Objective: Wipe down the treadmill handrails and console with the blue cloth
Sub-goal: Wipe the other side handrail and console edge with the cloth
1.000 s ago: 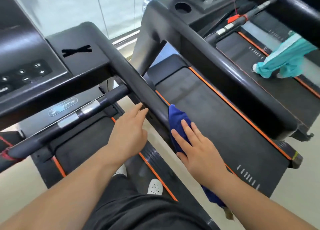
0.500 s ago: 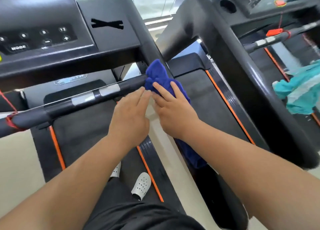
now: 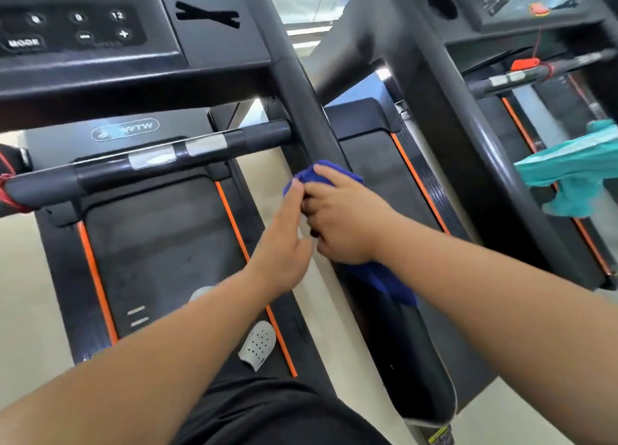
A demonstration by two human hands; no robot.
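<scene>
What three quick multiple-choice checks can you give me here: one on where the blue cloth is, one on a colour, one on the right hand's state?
1. Where is the blue cloth?
A) on the console
B) on the side handrail
C) on the floor

2. What colour are the edge stripes beside the running belt?
A) orange
B) green
C) white

3. The right hand is:
A) hanging free
B) gripping the cloth
C) pressing a button

Answers:
1 B, the cloth is draped over the sloping rail.
2 A, the stripes on both sides of the belt are orange.
3 B, its fingers curl round the cloth against the rail.
</scene>
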